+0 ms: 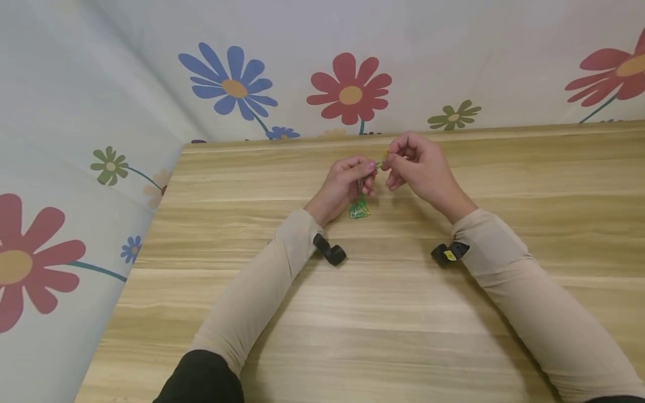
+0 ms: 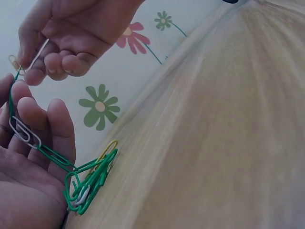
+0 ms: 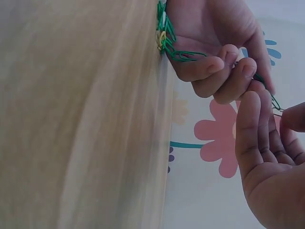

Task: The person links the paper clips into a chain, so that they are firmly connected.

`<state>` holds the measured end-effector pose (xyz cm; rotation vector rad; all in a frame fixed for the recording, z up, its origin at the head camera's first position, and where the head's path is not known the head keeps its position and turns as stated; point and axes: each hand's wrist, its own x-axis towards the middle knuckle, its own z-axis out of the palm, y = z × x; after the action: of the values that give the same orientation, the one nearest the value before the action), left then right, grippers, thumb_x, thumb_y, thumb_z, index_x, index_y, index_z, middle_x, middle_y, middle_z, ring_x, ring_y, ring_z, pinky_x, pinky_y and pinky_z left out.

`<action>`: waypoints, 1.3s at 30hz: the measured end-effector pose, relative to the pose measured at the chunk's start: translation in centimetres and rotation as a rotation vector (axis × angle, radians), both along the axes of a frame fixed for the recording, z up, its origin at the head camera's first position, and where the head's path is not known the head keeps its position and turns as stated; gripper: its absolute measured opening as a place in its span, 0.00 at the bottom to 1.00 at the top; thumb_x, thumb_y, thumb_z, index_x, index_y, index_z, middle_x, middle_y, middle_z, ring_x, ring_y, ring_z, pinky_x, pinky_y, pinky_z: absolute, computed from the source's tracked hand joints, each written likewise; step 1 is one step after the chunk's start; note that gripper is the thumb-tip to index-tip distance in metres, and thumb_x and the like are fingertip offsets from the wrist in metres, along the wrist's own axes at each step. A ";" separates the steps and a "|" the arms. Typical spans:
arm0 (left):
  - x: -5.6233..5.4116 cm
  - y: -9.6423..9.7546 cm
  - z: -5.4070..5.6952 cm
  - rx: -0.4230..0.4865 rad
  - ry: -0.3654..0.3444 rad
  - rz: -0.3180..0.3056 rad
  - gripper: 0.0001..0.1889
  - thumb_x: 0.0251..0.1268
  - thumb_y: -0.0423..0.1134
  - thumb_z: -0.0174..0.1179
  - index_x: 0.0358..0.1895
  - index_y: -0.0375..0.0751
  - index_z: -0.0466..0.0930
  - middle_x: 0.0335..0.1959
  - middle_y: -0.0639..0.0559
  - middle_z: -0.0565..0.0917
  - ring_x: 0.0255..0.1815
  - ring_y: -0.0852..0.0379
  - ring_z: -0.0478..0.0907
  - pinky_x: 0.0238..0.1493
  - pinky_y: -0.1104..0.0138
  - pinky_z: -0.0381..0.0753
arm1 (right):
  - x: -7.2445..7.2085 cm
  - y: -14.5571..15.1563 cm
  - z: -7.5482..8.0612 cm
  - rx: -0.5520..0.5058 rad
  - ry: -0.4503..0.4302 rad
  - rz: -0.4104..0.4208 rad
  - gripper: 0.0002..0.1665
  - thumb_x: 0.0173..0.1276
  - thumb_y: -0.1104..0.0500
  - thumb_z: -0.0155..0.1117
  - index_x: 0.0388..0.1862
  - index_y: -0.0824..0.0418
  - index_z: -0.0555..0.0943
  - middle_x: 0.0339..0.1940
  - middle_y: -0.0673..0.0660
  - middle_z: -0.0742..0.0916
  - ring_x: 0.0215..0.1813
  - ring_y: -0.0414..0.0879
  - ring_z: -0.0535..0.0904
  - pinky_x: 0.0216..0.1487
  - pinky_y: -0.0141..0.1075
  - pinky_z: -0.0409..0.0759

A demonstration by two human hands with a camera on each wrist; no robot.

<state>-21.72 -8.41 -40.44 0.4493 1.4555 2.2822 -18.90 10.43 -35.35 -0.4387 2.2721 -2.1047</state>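
My left hand (image 1: 342, 182) pinches a green paper clip (image 2: 11, 98) between thumb and forefinger. From it a linked chain runs down across the fingers through a white paper clip (image 2: 25, 132) and a green one. The chain ends in a bunch of linked green, yellow and white paper clips (image 1: 359, 209) by the palm, low over the tabletop. Close on the right, my right hand (image 1: 423, 170) pinches a yellow paper clip (image 1: 386, 156) at the green clip's tip. A pale wire (image 2: 38, 54) also shows at its fingers. Whether yellow and green are linked I cannot tell.
The wooden table (image 1: 353, 313) spreads beneath both arms. Its far edge meets a pale wall with printed flowers (image 1: 350, 92), and a similar flowered sheet stands at the left. Black wrist straps with cameras (image 1: 330, 251) sit on both sleeves.
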 end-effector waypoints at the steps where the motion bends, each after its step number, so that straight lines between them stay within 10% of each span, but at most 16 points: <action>1: 0.0 0.0 0.0 0.001 0.002 -0.001 0.14 0.78 0.30 0.50 0.31 0.41 0.81 0.22 0.50 0.75 0.21 0.58 0.69 0.30 0.67 0.82 | 0.0 -0.1 0.0 0.010 -0.004 -0.002 0.05 0.72 0.69 0.56 0.43 0.72 0.74 0.33 0.65 0.83 0.23 0.46 0.83 0.29 0.36 0.86; 39: -0.1 0.2 0.0 -0.172 0.125 0.127 0.11 0.75 0.32 0.57 0.29 0.39 0.78 0.22 0.47 0.73 0.20 0.57 0.72 0.28 0.68 0.80 | 0.4 -0.4 0.1 0.080 0.015 -0.102 0.08 0.76 0.64 0.56 0.38 0.70 0.77 0.35 0.63 0.85 0.24 0.47 0.83 0.29 0.35 0.86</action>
<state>-21.78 -8.18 -40.48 0.4666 1.7721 2.2336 -18.51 10.05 -35.23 -0.3439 2.4264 -2.0522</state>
